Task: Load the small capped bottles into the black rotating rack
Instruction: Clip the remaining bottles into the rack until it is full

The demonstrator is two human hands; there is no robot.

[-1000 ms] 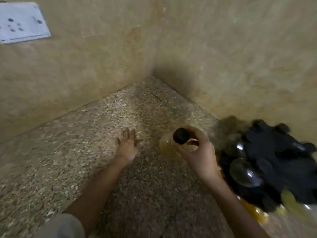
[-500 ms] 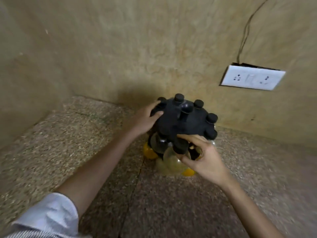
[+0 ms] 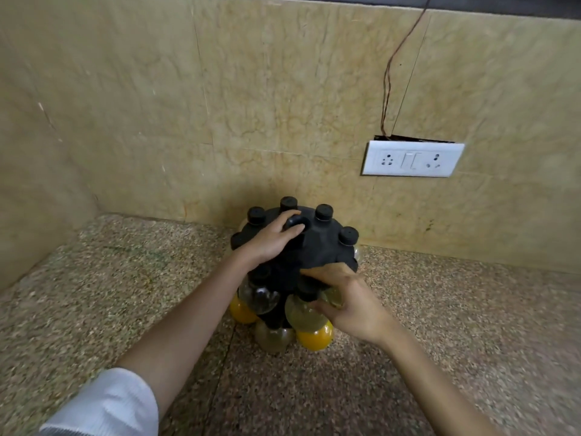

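- Head view, looking down into a corner of a speckled stone counter (image 3: pixel 132 297), with beige marbled wall tiles (image 3: pixel 251 89) behind and to the left.
- Black rotating rack (image 3: pixel 323 250) upright on the counter, close to the back wall, near the middle of the view.
- Left hand (image 3: pixel 268 245) draped over the rack's domed top, forefinger and thumb pinching the top knob (image 3: pixel 295 222).
- White sleeve (image 3: pixel 107 404) on the left forearm, at the lower left edge.
- Right hand (image 3: pixel 352 305) at the rack's near edge, fingers curled round a pale bottle (image 3: pixel 301 314), thumb against its side.
- Pale bottle tilted, black-capped end up against the underside of the rack; seated in a slot or not, impossible to tell.
- Four black caps poking up round the far rim of the dome: far left (image 3: pixel 256 215), rear (image 3: pixel 288 203), rear right (image 3: pixel 324 212), right (image 3: pixel 348 236).
- Round bottle bodies hanging beneath the rack: orange bottle (image 3: pixel 316 338) just below the right hand, a second orange one (image 3: pixel 241 309) on the left, a clear bottle (image 3: pixel 262 297) above it, a cloudy pale one (image 3: pixel 273 336) nearest the camera.
- White socket plate (image 3: pixel 412 159) on the back wall, up and to the right of the rack, well apart from it.
- Thin brown wire (image 3: pixel 390 73) running up the wall from a gap behind the plate's top edge.
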